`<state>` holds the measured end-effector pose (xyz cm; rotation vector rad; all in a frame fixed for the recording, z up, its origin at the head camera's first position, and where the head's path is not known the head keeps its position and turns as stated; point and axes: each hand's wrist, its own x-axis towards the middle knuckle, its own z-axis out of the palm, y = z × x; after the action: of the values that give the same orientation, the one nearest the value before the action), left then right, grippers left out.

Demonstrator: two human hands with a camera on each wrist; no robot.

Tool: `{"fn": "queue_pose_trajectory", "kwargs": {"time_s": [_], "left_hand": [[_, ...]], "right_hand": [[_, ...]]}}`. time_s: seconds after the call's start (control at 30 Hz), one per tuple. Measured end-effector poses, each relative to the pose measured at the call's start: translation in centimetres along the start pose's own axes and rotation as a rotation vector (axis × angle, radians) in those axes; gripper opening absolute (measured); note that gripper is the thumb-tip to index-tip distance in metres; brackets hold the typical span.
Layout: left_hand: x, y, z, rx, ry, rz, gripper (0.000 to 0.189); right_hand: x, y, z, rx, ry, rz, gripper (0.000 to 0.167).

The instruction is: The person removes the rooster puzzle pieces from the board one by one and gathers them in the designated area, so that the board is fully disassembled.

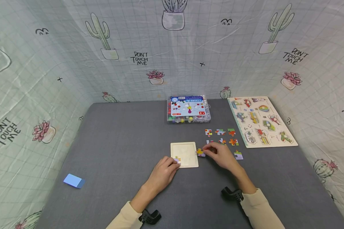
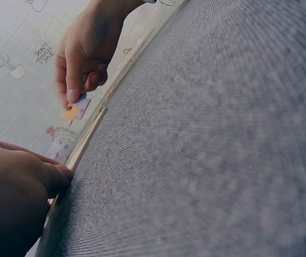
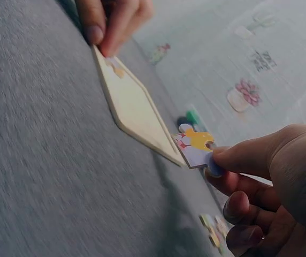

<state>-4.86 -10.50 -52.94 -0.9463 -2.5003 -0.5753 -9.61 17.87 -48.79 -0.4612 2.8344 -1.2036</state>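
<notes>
A pale wooden puzzle tray (image 1: 187, 155) lies on the table with one jigsaw piece (image 1: 176, 160) in its near left corner. My left hand (image 1: 164, 171) grips the tray at that corner, thumb at the edge and fingertips over the piece. Between thumb and fingers of my right hand (image 1: 220, 155) is a yellow and lilac jigsaw piece (image 3: 196, 147), held just beyond the tray's right edge. In the left wrist view the right hand (image 2: 86, 59) points down with that piece, and the left thumb (image 2: 59, 179) lies along the tray's side.
Several loose jigsaw pieces (image 1: 231, 132) lie in rows to the right of the tray. Behind them rests a board with picture stickers (image 1: 263, 122). A clear plastic box of coloured beads (image 1: 188, 109) stands at the back, and a blue block (image 1: 74, 181) sits far left.
</notes>
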Motion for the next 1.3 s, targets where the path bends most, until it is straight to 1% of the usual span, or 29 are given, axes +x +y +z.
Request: {"fn": "queue_pose_trajectory", "kwargs": {"time_s": [0.13,0.27,0.37,0.5,0.6,0.9,1.07,1.17,1.3], "left_hand": [[0.0,0.0,0.0,-0.002,0.008,0.004,0.01],[0.0,-0.1,0.1,-0.002,0.015,0.008,0.01],[0.0,-0.1,0.1,-0.002,0.014,0.008,0.01],[0.0,-0.1,0.0,0.0,0.012,0.007,0.011],[0.0,-0.1,0.0,0.003,0.011,0.006,0.011],[-0.1,-0.1,0.2,0.008,0.014,0.013,0.012],[-0.1,-0.1,0.3,0.012,0.021,0.018,0.012],[-0.1,-0.1,0.2,0.012,0.021,0.016,0.012],[-0.1,0.0,0.1,0.012,0.015,0.012,0.011]], "right_hand": [[-0.2,0.7,-1.0,-0.009,0.031,0.014,0.013],[-0.5,1.5,-2.1,-0.023,0.036,0.062,0.015],[-0.7,2.1,-2.8,-0.033,0.048,0.08,0.016],[-0.9,2.8,-3.5,-0.053,0.082,0.061,0.014],[-1.1,3.3,-4.0,-0.072,0.091,0.052,0.013],[-2.0,4.8,-5.4,-0.13,0.099,0.095,0.015],[-2.5,5.3,-6.2,-0.139,0.076,0.138,0.015],[-2.7,5.4,-6.5,-0.143,0.039,0.154,0.015],[-2.9,5.5,-6.6,-0.161,-0.005,0.143,0.014]]}}
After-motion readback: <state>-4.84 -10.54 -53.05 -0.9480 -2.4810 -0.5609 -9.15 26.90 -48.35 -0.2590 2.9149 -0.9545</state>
